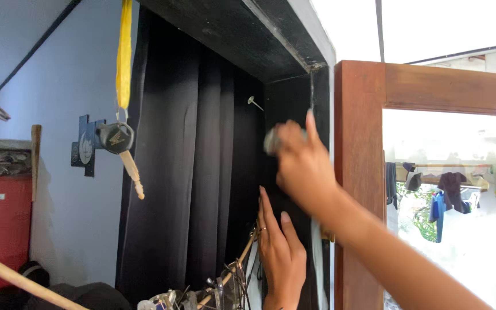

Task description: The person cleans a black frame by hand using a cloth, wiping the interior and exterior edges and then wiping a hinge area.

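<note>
My right hand (302, 166) is raised in front of the dark door frame (288, 97), its fingers pinched on a small grey object (271, 140) that is blurred. A nail (254, 103) sticks out of the frame just up and left of that hand. Lower down, my left hand (279, 252), with a ring on one finger, lies flat with fingers pointing up against the same dark frame, holding nothing. A black curtain (190, 172) hangs to the left of both hands.
A key (120, 146) on a yellow strap (124, 51) dangles close to the camera at the left. A brown wooden door (360, 172) stands to the right, with laundry outside. Wire hangers (219, 287) and a wooden stick (18, 281) are below; a red cabinet (1, 229) is far left.
</note>
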